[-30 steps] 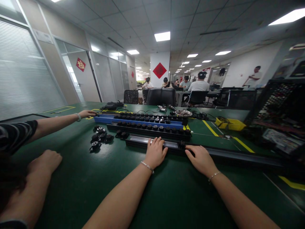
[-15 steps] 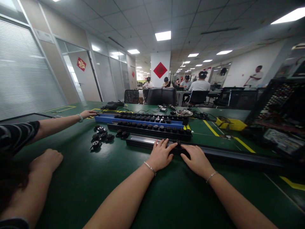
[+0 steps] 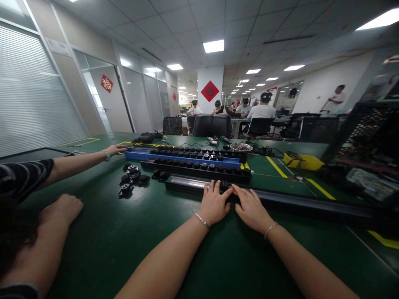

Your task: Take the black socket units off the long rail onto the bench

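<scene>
A long black channel-shaped rail with a shiny inner strip lies across the green table in front of me. My left hand rests over its near edge, fingers stretched out and apart. Close by on the right, my right hand reaches onto the same rail with extended fingers. The index fingertips of both hands nearly meet beside a small dark part seated in the rail. It is partly hidden, and whether the fingers press on it I cannot tell.
Beyond lie a blue rail and a black rail lined with black parts. Loose black parts sit left. A co-worker's hand touches the blue rail's end. A metal bowl and yellow bin stand further back.
My hands have drawn closer together: the left has slid slightly right, and the right has shifted left along the rail. The co-worker's arms look nearly unmoved.
</scene>
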Tool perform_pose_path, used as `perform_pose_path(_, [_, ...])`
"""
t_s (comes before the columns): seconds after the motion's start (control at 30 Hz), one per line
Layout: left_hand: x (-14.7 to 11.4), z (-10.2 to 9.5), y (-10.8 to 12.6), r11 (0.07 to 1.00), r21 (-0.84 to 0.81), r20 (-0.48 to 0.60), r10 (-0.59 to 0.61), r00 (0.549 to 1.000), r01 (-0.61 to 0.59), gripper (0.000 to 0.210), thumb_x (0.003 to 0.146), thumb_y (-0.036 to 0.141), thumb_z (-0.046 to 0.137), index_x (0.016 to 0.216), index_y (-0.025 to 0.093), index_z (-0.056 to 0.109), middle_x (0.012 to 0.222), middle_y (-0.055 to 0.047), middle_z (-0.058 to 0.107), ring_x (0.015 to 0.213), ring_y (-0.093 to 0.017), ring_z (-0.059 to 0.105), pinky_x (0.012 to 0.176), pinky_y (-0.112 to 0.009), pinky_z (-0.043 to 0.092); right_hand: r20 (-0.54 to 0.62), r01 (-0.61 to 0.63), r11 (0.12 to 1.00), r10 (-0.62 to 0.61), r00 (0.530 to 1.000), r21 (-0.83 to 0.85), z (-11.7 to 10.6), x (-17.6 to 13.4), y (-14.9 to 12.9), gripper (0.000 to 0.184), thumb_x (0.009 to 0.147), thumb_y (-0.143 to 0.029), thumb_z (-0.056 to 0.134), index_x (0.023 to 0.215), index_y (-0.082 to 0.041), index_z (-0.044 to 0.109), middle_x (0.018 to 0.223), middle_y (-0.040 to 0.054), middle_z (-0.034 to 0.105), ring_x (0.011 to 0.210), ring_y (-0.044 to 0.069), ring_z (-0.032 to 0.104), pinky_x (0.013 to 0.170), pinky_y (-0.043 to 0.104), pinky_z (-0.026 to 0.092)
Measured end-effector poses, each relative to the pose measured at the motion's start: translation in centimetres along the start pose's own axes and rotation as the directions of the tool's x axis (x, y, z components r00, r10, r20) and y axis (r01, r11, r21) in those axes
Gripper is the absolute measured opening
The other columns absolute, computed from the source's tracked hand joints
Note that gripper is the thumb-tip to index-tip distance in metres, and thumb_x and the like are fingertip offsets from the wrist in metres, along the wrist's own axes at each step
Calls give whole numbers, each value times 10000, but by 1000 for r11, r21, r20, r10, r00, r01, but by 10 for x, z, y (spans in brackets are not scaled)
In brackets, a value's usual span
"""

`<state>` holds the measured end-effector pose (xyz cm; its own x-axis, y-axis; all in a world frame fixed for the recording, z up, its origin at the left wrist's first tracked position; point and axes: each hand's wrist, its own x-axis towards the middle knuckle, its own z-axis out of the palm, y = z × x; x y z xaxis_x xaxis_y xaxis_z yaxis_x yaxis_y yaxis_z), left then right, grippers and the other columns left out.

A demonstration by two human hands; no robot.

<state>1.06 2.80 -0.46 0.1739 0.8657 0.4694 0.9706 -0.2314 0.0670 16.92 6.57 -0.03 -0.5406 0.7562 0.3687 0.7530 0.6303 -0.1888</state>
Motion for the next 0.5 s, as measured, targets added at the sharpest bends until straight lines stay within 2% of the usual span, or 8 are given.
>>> perform_pose_path(0.17, [1, 3, 3, 999, 4, -3, -49, 999, 49, 568, 820, 472, 507, 1351, 322, 371, 1402, -107, 390, 1314, -344, 286, 1056, -558, 210, -41, 22, 1000, -22, 999, -8, -2, 1, 4, 547, 793, -194, 355, 1339, -220, 368, 1286, 82, 543, 1219, 204, 436, 1070, 511, 222])
perform_pose_path(0.33, [1, 4, 3, 998, 11, -22, -55, 998, 55, 521, 848, 473, 458, 1328, 277, 410, 1393, -124, 402, 1320, -327, 288, 1067, -543, 206, -156, -74, 984, 49, 987, -161, -4, -3, 18, 445, 800, -288, 412, 1233, -223, 492, 1376, 76, 457, 1291, 266, 343, 1055, 549, 219])
perform_pose_path(0.5, [0, 6, 2, 993, 6, -36, -120, 992, 121, 518, 863, 480, 419, 1317, 231, 429, 1396, -151, 397, 1334, -340, 259, 1069, -538, 212, -100, -111, 961, 88, 991, -253, -3, -7, 35, 377, 784, -364, 479, 1121, -229, 581, 1373, 82, 460, 1272, 304, 368, 1031, 560, 247])
